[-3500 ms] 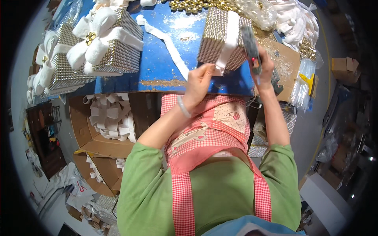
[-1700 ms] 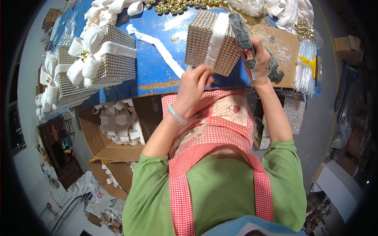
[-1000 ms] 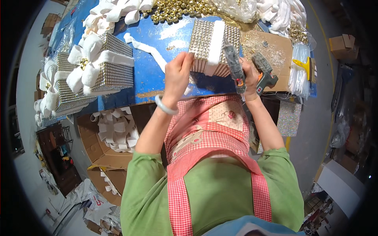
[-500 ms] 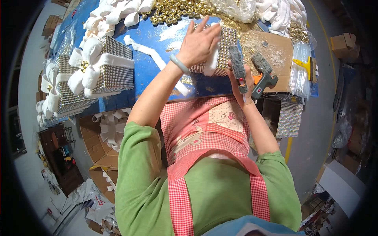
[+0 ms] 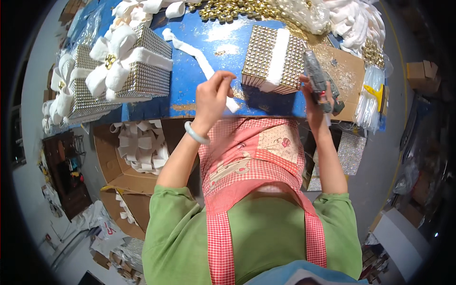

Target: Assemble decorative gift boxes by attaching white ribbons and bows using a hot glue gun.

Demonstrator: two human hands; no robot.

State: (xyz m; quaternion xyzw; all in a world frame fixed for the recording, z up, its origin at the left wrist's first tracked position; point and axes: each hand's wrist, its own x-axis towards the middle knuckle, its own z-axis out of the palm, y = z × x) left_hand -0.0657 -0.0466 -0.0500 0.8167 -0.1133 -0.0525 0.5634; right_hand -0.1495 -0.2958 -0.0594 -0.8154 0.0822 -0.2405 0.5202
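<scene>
My left hand (image 5: 213, 97) is over the table's front edge, its fingers bent and a little apart, with nothing visible in them. A white fuzzy ribbon strip (image 5: 198, 57) lies on the table beside it and passes partly behind the hand. My right hand (image 5: 313, 107) grips a dark, grime-covered glue gun (image 5: 313, 71). Left of the glue gun stands a gift-box-shaped piece covered in gold and silver studs (image 5: 256, 50), with one white ribbon band (image 5: 278, 59) running over its top and front. Another glue gun (image 5: 335, 92) is mostly hidden behind the held one.
Studded boxes with white bows (image 5: 147, 71) stand at left. Gold bells (image 5: 228, 10), white ribbons (image 5: 354, 21) and a plastic bag lie along the back. At right are cardboard (image 5: 354, 99), clear sticks (image 5: 369, 76) and a yellow-handled scraper (image 5: 375, 92). A carton of ribbon bows (image 5: 142, 147) sits below.
My left hand has come off the studded box and drawn back left and nearer, beside the loose ribbon. My right hand, still holding the glue gun, has moved a little right, away from the box.
</scene>
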